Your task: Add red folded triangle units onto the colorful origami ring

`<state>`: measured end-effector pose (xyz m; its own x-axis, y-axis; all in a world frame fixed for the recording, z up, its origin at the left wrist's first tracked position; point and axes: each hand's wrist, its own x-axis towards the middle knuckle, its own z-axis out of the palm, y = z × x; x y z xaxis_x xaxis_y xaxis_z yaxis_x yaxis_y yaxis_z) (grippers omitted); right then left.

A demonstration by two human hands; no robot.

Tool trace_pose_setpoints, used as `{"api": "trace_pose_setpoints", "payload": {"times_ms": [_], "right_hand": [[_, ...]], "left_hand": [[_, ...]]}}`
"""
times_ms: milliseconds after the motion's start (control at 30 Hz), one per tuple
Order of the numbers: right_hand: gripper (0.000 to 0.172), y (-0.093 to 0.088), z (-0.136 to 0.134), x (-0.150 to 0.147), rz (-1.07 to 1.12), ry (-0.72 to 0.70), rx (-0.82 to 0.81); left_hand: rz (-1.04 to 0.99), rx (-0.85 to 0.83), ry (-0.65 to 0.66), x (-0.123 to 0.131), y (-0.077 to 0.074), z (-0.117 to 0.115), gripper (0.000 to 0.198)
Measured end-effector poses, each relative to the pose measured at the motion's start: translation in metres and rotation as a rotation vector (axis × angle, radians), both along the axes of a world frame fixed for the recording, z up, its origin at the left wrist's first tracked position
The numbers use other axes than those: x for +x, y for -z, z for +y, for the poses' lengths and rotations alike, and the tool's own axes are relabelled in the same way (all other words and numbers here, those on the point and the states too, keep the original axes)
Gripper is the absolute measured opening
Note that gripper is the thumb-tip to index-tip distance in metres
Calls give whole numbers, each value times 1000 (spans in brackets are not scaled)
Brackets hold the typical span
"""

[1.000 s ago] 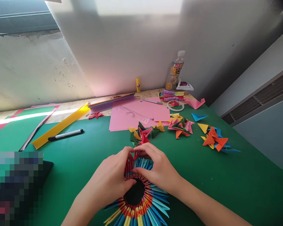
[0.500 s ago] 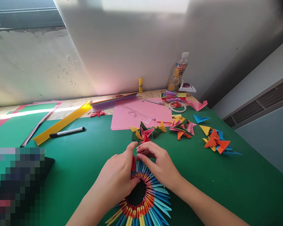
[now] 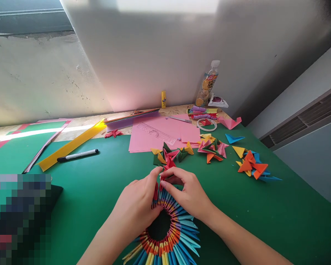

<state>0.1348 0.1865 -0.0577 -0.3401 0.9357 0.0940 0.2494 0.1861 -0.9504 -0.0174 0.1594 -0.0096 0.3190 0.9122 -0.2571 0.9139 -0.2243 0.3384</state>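
A ring of folded paper pieces (image 3: 175, 235), blue, orange, yellow and red, lies on the green table at the bottom centre. My left hand (image 3: 139, 202) grips the ring's upper left side, its thumb at the inner edge. Between the thumb and fingers of my right hand (image 3: 186, 191) is a small red folded piece (image 3: 162, 182), at the ring's top edge. Just beyond my fingertips lies a pile of green, yellow and pink folded pieces (image 3: 171, 154).
More folded pieces (image 3: 212, 147) and an orange, blue and yellow pile (image 3: 252, 165) lie right. Behind are pink sheets (image 3: 143, 136), a glue stick (image 3: 163, 99), a bottle (image 3: 208, 84) and a tape ring (image 3: 206, 124). A marker (image 3: 78, 155) and yellow strip (image 3: 71, 145) lie left.
The red piece in my right fingers sits more upright and shows more clearly at the ring's top. My right hand has shifted very slightly; the whole view has moved a little.
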Motion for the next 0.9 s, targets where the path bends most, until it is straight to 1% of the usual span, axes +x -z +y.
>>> {"api": "trace_pose_setpoints", "payload": {"times_ms": [267, 500, 633, 733, 900], "right_hand": [[6, 1, 2, 0, 56, -18, -154], [6, 1, 2, -1, 72, -43, -163], [5, -2, 3, -1, 77, -77, -173], [9, -3, 4, -1, 71, -80, -183], [6, -2, 6, -1, 101, -153, -246]], "left_hand": [[17, 21, 13, 1, 0, -1, 67], [13, 12, -7, 1, 1, -1, 67], [8, 6, 8, 1, 0, -1, 67], [1, 16, 21, 0, 1, -1, 67], [-8, 41, 29, 0, 3, -2, 67]]}}
